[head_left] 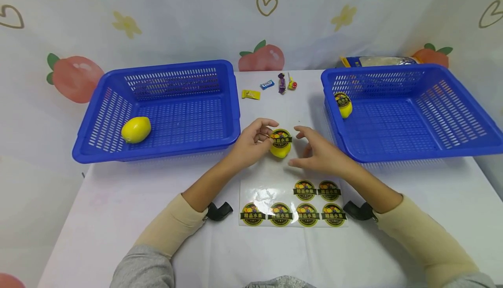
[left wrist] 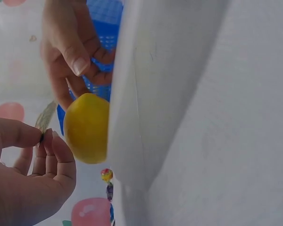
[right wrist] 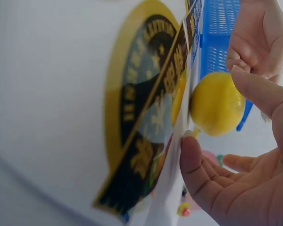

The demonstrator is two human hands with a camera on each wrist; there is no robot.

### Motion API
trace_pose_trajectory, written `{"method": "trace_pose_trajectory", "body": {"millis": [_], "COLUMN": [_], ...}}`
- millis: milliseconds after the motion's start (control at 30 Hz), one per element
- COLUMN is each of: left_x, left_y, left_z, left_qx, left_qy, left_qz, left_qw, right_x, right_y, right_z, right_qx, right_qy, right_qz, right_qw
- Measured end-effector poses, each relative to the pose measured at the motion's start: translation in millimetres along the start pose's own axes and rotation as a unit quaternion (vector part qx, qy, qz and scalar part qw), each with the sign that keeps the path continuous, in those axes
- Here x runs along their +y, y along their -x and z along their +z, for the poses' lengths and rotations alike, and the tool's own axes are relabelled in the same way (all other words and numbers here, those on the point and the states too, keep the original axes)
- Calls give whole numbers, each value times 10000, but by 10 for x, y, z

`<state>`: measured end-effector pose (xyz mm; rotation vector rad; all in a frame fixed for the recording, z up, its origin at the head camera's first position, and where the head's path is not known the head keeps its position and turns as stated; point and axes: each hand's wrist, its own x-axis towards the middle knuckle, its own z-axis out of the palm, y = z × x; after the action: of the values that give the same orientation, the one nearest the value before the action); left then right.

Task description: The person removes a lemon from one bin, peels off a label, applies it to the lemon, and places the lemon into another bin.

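Observation:
A yellow lemon (head_left: 280,152) rests on the white table between the two hands. My left hand (head_left: 254,142) pinches a round black-and-gold fruit sticker (head_left: 284,139) by its edge, just above the lemon; in the left wrist view the sticker (left wrist: 45,117) is seen nearly edge-on, apart from the lemon (left wrist: 87,129). To the right, my right hand (head_left: 320,152) is spread beside the lemon, thumb and fingers parted and gripping nothing. In front of them lies a sticker sheet (head_left: 267,192) with several of the same labels, its upper left part bare.
A blue basket (head_left: 157,150) on the left contains a plain lemon (head_left: 136,129). On the right, another blue basket (head_left: 424,152) contains a lemon (head_left: 345,111) bearing a sticker. Several wrapped sweets (head_left: 251,94) lie at the back, and a package (head_left: 381,61) sits behind the right basket.

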<state>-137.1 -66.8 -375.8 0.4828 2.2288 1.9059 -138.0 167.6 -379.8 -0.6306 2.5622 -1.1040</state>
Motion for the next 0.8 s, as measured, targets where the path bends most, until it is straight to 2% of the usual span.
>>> {"method": "trace_pose_trajectory", "body": {"millis": [367, 633, 800], "left_x": [-80, -154, -157], "left_y": [-55, -103, -122], "left_z": [-1, -17, -16], "left_qx": [77, 97, 86], "left_qy": [170, 315, 424], "left_qz": [-52, -218, -304], "left_qw": [9998, 9992, 9986], "right_x": [-14, -38, -30], "right_y": [-153, -249, -280], "right_z": [36, 59, 72], "right_qx": [-105, -250, -358], "right_qy": [-333, -382, -508], "right_qz": [-101, 58, -26], "right_qw": [9993, 9989, 9981]}}
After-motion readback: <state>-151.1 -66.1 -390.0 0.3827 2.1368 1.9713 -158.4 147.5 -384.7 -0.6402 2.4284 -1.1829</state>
